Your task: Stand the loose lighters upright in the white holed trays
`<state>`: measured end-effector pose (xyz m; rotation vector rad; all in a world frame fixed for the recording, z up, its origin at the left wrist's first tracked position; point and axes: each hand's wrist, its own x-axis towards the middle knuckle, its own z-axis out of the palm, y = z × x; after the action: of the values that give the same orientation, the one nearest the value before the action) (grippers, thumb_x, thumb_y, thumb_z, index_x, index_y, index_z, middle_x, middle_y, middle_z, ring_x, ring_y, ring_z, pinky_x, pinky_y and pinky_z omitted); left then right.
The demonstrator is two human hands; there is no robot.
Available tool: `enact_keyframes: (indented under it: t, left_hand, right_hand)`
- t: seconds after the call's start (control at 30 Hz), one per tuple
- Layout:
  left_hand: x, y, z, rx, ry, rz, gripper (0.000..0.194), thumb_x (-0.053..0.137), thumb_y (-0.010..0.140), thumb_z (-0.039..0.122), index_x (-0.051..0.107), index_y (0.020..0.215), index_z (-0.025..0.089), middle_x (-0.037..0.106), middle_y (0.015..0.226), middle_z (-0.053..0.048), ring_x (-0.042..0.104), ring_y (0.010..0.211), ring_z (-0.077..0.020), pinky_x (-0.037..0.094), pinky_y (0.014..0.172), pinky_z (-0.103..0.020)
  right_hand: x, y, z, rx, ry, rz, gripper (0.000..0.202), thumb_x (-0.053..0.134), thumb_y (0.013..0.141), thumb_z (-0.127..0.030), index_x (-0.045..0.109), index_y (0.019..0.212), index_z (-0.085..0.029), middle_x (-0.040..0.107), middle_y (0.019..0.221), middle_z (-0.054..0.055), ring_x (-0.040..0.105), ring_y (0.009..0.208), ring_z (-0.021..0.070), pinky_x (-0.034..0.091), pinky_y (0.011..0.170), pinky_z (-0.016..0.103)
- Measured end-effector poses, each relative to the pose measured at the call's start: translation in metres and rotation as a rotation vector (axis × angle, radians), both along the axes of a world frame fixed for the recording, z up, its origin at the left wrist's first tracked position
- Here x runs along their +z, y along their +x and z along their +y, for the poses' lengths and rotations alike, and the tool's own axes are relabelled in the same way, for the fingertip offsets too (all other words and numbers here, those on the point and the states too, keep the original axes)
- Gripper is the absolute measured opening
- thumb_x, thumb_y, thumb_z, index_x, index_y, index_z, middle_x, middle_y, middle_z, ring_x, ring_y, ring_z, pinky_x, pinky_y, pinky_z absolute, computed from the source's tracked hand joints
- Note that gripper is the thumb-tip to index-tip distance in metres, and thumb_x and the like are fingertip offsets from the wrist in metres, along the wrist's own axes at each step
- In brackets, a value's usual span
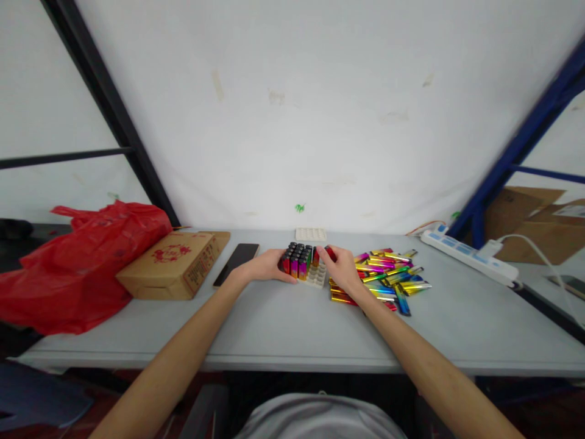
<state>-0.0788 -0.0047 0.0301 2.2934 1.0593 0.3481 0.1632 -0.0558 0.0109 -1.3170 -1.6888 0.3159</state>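
Observation:
Several shiny lighters (299, 259) in red, purple, green and other colours stand upright in the left part of a white tray (316, 280). Empty pockets show in the tray's right part. My left hand (265, 266) grips the left side of this tray and its lighters, thumb along the front. Over the right side, my right hand (342, 268) pinches a red lighter (329, 252), its fingers partly hiding it. A loose pile of metallic lighters (388, 274) lies just right of my right hand, partly covered by it.
Behind the filled tray a second white tray (311, 233) lies by the wall. Left are a dark phone (236, 262), a cardboard box (169, 262) and a red plastic bag (86, 268). A white power strip (470, 256) with a plugged-in cable runs along the grey table's (283, 329) right side.

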Motion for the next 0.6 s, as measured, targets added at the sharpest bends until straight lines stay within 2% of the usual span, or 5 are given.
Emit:
enact_keyframes:
  t: [0.2, 0.33, 0.43, 0.6]
  left_hand:
    - [-0.001, 0.0, 0.001, -0.013, 0.008, -0.013, 0.07, 0.086, 0.063, 0.057, 0.069, 0.118, 0.017, 0.077, 0.117, -0.007, 0.071, 0.105, -0.0306, 0.054, 0.089, -0.035]
    - [-0.001, 0.0, 0.001, 0.001, 0.028, -0.003, 0.07, 0.086, 0.063, 0.058, 0.069, 0.116, 0.016, 0.077, 0.115, -0.007, 0.071, 0.103, -0.0312, 0.055, 0.088, -0.035]
    - [-0.002, -0.001, 0.002, 0.007, 0.056, 0.011, 0.072, 0.086, 0.062, 0.059, 0.069, 0.117, 0.016, 0.077, 0.116, -0.008, 0.07, 0.105, -0.0318, 0.055, 0.09, -0.036]
    - [-0.003, -0.001, 0.002, 0.003, 0.032, -0.012, 0.074, 0.085, 0.063, 0.06, 0.069, 0.121, 0.017, 0.076, 0.119, -0.008, 0.07, 0.106, -0.0313, 0.054, 0.091, -0.036]
  right_hand:
    - [-0.003, 0.001, 0.002, -0.01, 0.002, -0.027, 0.039, 0.044, 0.093, -0.043, 0.04, 0.059, -0.023, 0.042, 0.054, -0.004, 0.039, 0.055, 0.013, 0.025, 0.058, 0.029]
    - [-0.001, 0.004, 0.002, -0.021, 0.005, -0.038, 0.042, 0.044, 0.097, -0.046, 0.042, 0.062, -0.023, 0.045, 0.056, -0.004, 0.042, 0.056, 0.0135, 0.027, 0.059, 0.028]
    - [0.006, 0.007, -0.001, 0.042, 0.014, -0.078, 0.04, 0.042, 0.103, -0.049, 0.048, 0.074, -0.023, 0.051, 0.062, -0.004, 0.048, 0.06, 0.0148, 0.032, 0.063, 0.028]
    - [0.018, 0.015, -0.007, 0.158, 0.117, -0.265, 0.034, 0.034, 0.109, -0.039, 0.053, 0.087, -0.022, 0.062, 0.085, 0.004, 0.058, 0.081, 0.0185, 0.042, 0.077, 0.029]
